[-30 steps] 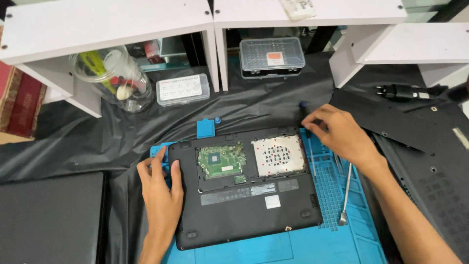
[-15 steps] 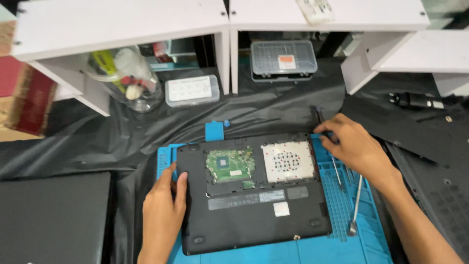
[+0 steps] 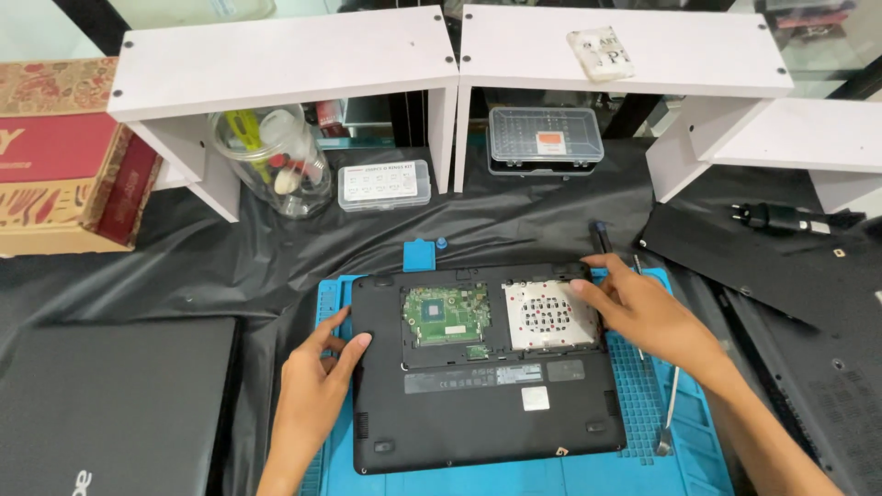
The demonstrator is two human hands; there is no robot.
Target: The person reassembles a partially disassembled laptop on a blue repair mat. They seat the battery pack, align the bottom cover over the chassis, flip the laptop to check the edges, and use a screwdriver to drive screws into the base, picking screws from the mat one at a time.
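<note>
Lying bottom-up on the blue repair mat (image 3: 643,404), the black laptop (image 3: 487,413) occupies the middle of the counter, with its access panel off and two bays exposed: a green circuit board (image 3: 447,312) on the left and a perforated metal plate (image 3: 549,315) on the right.

The left hand (image 3: 317,386) rests flat against the laptop's left edge, fingers spread and pressing, grasping nothing. The right hand (image 3: 648,317) lies over the rear right corner, fingertips on the rim of the right bay; it appears open, and no tool shows in it.

Handling judgement: the chassis is a stiff plastic shell of moderate weight, and likely slides little on the ribbed mat. The exposed board and plate look fragile — avoid pressing there. Take hold at the outer edges or corners, where the shell is solid.

Nearby items:
- a dark-handled screwdriver (image 3: 601,241) just behind the right hand
- a metal pry tool (image 3: 668,413) on the mat, right of the laptop
- a removed black cover panel (image 3: 781,266) farther right
- a clear parts box (image 3: 546,138) and a glass jar (image 3: 271,161) under the white shelves (image 3: 285,60)
- a closed laptop (image 3: 110,404) at far left — well apart from the work.
</note>
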